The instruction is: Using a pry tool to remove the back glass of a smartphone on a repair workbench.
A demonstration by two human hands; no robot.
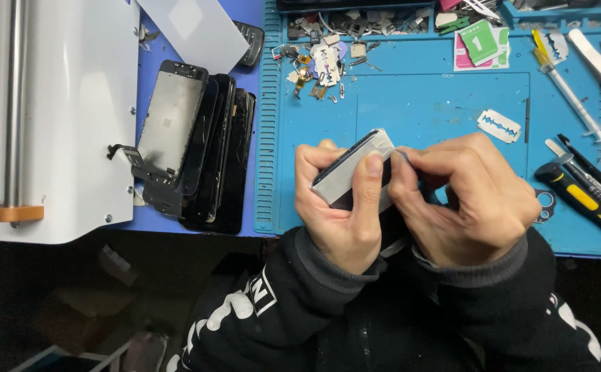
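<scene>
My left hand [342, 207] grips a phone screen panel [351, 165] tilted on edge above the blue work mat [438, 103], thumb pressed along its silver back. My right hand [469, 196] is closed against the panel's right end, fingers curled over it. Whether it pinches a small tool or film there is hidden by the fingers. Both black sleeves with white print reach in from the bottom.
A stack of dark phone screens [197, 148] lies left of the mat beside a white machine [59, 117]. A razor blade [499, 125], a syringe [569, 89], screwdrivers [583, 196], small parts [321, 65] and wipe packets [481, 43] lie on the mat.
</scene>
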